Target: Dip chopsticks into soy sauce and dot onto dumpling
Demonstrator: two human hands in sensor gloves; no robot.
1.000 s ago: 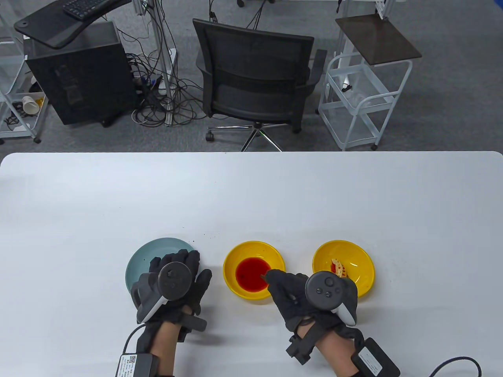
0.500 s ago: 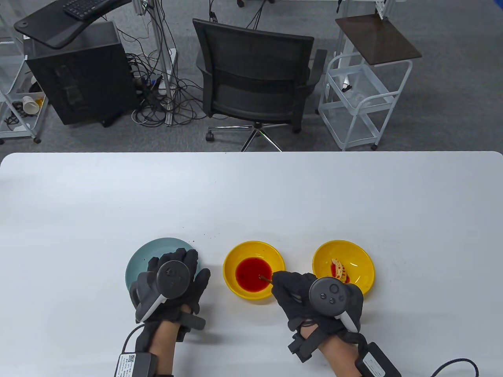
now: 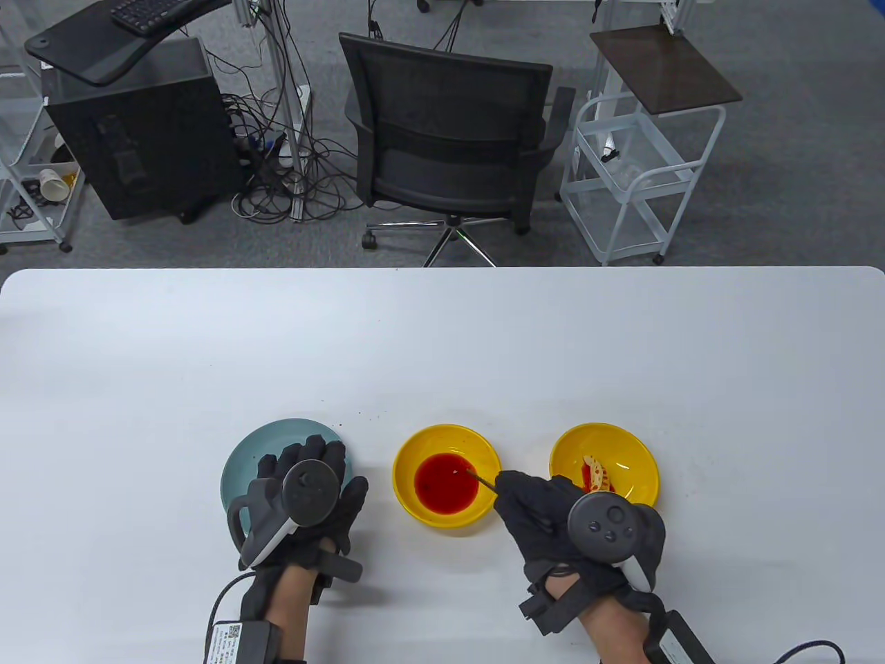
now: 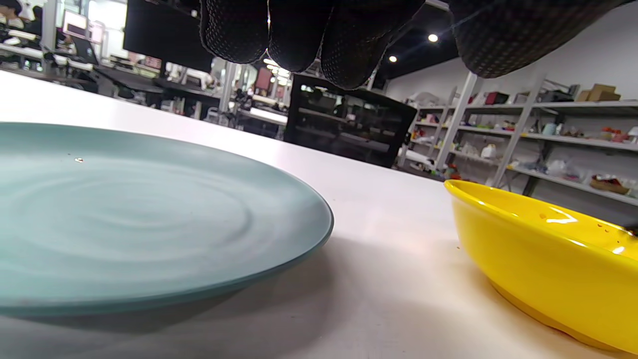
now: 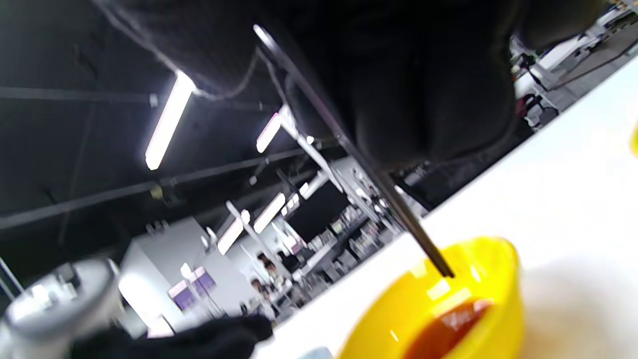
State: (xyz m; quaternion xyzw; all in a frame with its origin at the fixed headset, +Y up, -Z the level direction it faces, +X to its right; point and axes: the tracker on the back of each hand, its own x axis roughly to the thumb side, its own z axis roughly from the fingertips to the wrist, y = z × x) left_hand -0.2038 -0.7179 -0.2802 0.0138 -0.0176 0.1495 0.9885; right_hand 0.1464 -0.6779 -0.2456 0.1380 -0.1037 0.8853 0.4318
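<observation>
Table view: right hand (image 3: 553, 515) gripping chopsticks (image 3: 482, 478)

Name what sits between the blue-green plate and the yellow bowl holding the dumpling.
In the table view, the yellow bowl of red sauce sits between the blue-green plate and the dumpling bowl. The chopsticks in the right hand reach over the sauce.

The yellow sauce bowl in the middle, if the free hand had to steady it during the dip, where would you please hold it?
Probably pinch the sauce bowl at its left rim, coming in from the left hand side. The wall flares outward into a thin lip that is easy to pinch, and the chopsticks held by the right hand enter over the right rim, so that side is taken.
</observation>
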